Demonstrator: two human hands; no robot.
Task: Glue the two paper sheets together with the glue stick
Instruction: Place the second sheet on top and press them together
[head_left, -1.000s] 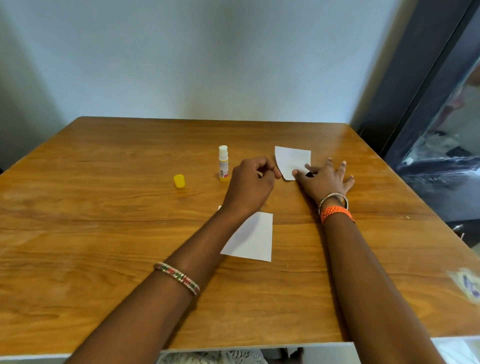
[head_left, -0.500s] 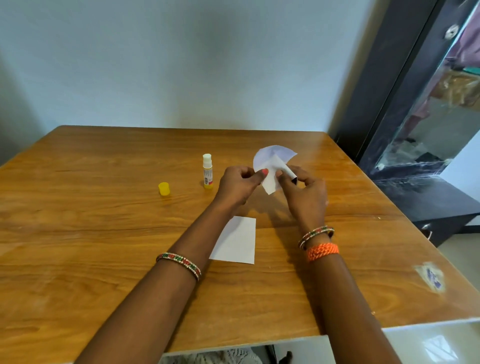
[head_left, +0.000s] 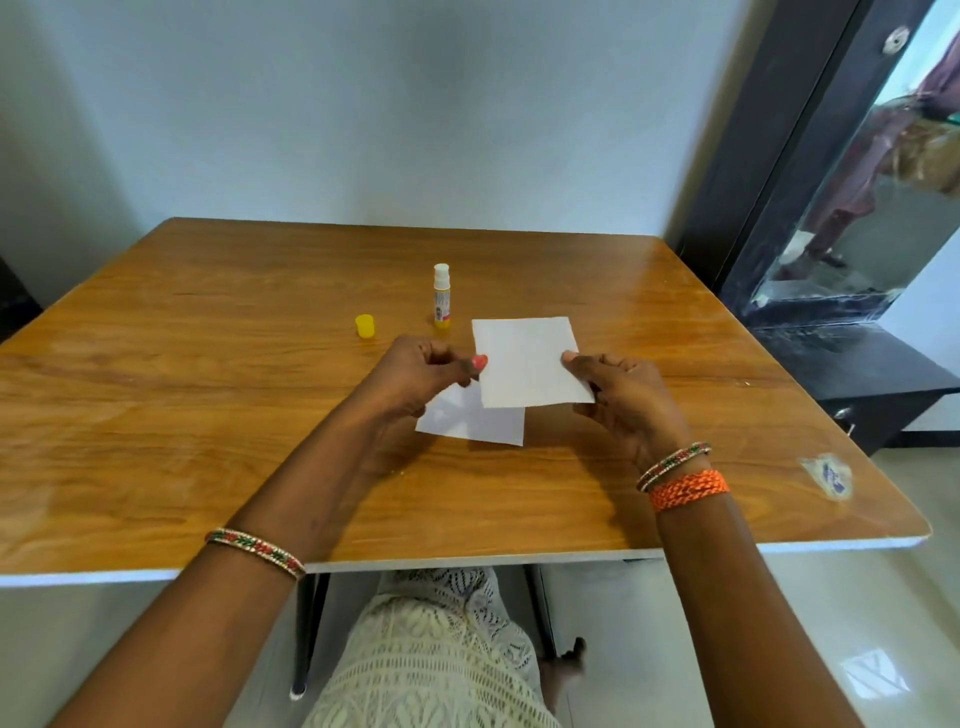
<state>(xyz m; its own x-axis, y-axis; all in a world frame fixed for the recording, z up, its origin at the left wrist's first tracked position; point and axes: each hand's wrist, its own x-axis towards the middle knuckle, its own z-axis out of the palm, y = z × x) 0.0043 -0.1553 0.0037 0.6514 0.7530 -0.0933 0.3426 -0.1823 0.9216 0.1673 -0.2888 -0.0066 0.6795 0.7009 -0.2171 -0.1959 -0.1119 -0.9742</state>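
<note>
Both hands hold one white paper sheet (head_left: 530, 361) above the table: the left hand (head_left: 415, 376) pinches its left edge between thumb and curled fingers, the thumbnail painted pink, and the right hand (head_left: 626, 402) pinches its right edge near the lower corner, the thumb on top of the paper. The held sheet lies nearly flat and faces up, its lower edge overlapping, in this view, the upper right part of the second sheet (head_left: 475, 421), which lies flat on the wooden table (head_left: 208, 405) just under and between the hands; whether the two sheets touch cannot be told. Just beyond the held sheet's upper left corner the glue stick (head_left: 441, 297) stands upright and uncapped, its white tip showing above a yellow and white body. Its yellow cap (head_left: 365, 326) sits on the table to the left of it, near but apart. The left forearm wears a beaded bangle (head_left: 254, 551); the right wrist wears a similar bangle with an orange woven band (head_left: 688, 488) beside it. A pale worn sticker (head_left: 828, 475) marks the table near its right front corner.
</note>
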